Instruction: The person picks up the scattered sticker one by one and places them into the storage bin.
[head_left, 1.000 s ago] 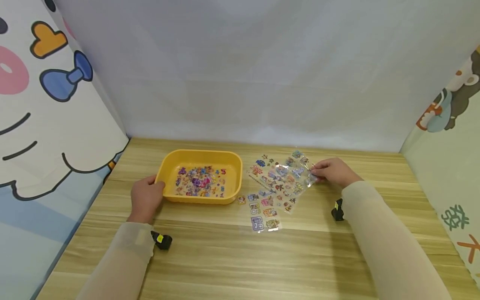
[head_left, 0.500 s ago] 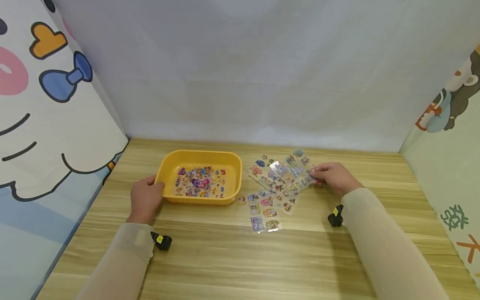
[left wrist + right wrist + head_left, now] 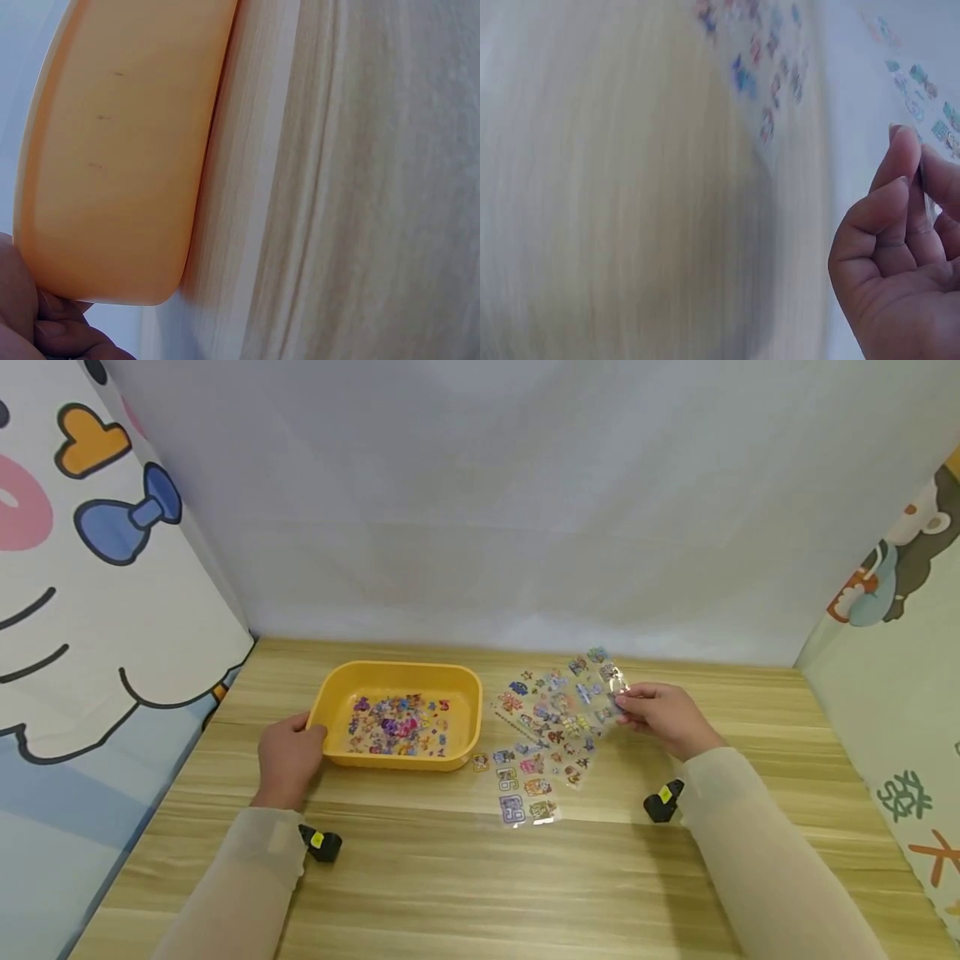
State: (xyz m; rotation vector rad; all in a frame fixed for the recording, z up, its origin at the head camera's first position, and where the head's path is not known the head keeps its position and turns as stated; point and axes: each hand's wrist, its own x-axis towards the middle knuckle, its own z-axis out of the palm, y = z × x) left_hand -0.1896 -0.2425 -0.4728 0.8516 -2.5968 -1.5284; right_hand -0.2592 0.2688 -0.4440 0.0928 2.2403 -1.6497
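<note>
A yellow tray (image 3: 468,739) stands on the table with many small colourful stickers (image 3: 397,725) lying in it. My left hand (image 3: 291,756) grips its left rim, thumb on top; the left wrist view shows the fingers (image 3: 64,330) at the tray's corner. To the right of the tray, my right hand (image 3: 667,717) pinches a clear sticker sheet (image 3: 588,689) by its right edge. In the right wrist view that sheet (image 3: 930,101) rises above the thumb and fingers. Under and beside it, other clear sticker sheets (image 3: 525,789) lie overlapping on the table.
The wood-grain table (image 3: 480,893) reaches back to a pale cloth backdrop (image 3: 510,510). Cartoon-printed panels stand at the left (image 3: 135,635) and right. Black wrist cameras, on the left wrist (image 3: 321,843) and right wrist (image 3: 663,802), hang close over the tabletop.
The held sheet has shifted and turned; it dipped half a second ago and its far end now stands higher. The right wrist has rolled slightly. My left hand keeps its place on the tray.
</note>
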